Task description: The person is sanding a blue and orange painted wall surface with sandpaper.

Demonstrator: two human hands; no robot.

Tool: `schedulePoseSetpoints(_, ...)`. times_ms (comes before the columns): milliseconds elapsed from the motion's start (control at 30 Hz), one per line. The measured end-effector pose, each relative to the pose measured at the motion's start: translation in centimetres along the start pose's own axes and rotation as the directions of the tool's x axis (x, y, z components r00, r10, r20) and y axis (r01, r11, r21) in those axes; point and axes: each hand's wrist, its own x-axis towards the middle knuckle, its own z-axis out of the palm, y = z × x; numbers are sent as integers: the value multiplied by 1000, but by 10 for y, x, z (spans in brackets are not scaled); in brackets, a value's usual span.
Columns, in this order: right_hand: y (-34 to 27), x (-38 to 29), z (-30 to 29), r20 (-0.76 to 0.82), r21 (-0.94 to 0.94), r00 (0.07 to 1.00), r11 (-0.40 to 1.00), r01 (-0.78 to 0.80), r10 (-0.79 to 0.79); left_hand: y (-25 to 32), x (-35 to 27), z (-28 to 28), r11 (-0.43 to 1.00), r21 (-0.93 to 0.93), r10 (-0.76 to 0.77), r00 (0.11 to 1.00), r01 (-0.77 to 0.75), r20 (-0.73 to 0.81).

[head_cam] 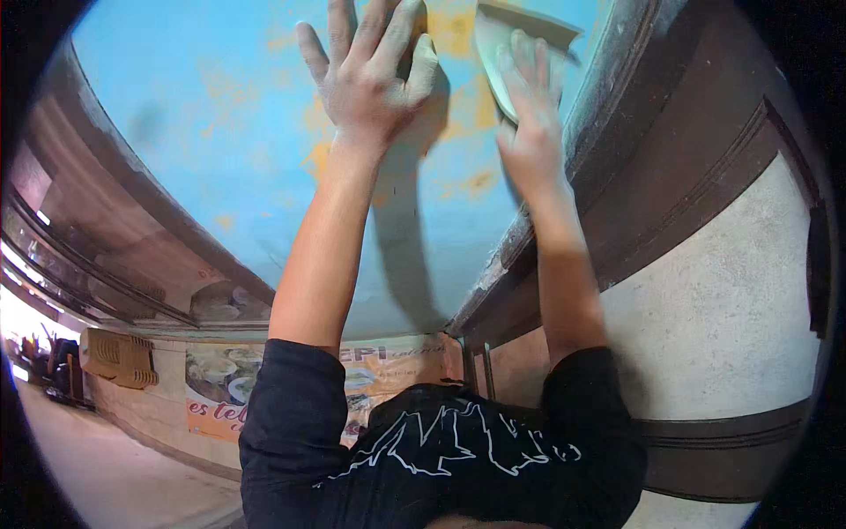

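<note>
A light blue painted panel (264, 152) with yellow-orange patches lies before me, bordered by a worn, darker rim. My left hand (377, 79) rests palm down on it, fingers spread, its skin dusted pale; it holds nothing that I can see. To its right, my right hand (532, 112) presses flat on a curled sheet of what looks like sandpaper (492, 40), near the panel's right edge. The sheet's far edge stands up off the paint. This hand is blurred, and the face of the sheet against the panel is hidden. My left arm casts a shadow over the panel.
Dark brown framing (634, 152) runs along the right, with a grey-white board (720, 284) beyond. Below the panel are a printed banner (218, 377) bearing writing and a beige slotted casing (119, 357). Dark objects (63, 370) stand at far left, over a pale floor (145, 463).
</note>
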Motion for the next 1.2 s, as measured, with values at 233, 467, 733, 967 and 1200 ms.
schedulePoseSetpoints(233, 10, 2, 0, -33, 28, 999, 999, 22, -21, -1, 0, 6, 998, -62, -17, 999, 14, -49)
schedulePoseSetpoints(467, 15, 18, -12, -27, 33, 999, 999, 28, -27, 3, -1, 4, 999, -27, 18, 995, -20, -101)
schedulePoseSetpoints(733, 17, 7, -2, -27, 9, 998, 998, 59, -59, 4, -6, 5, 998, -59, -29, 999, 27, -32)
schedulePoseSetpoints(967, 12, 4, -9, -6, 64, 1000, 998, 15, -15, 8, -9, 8, 998, 61, -12, 1000, 12, 4)
schedulePoseSetpoints(1200, 5, -3, -3, 8, 49, 1000, 998, 30, -30, 6, -11, 4, 1000, -20, -16, 1000, 16, 3)
